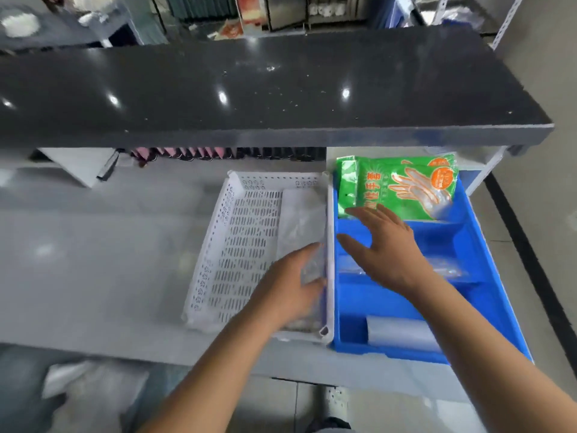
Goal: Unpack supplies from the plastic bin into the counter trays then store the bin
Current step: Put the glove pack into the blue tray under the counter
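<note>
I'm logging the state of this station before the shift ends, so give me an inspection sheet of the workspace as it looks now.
Surface: grey lower counter, under a black glossy upper shelf.
Job's things: white perforated tray holding clear plastic packs along its right side; blue bin directly to its right, their walls touching. In the bin: green glove packets at the far end, clear packs in the middle, a pale pack near the front.
Clutter: nothing seen on the counter.
Grippers: left hand resting on the clear packs in the tray; right hand open, spread over the bin, holding nothing.
Cables: nothing seen.
Surroundings: tiled floor, blurred white bags lower left, shelving behind.
</note>
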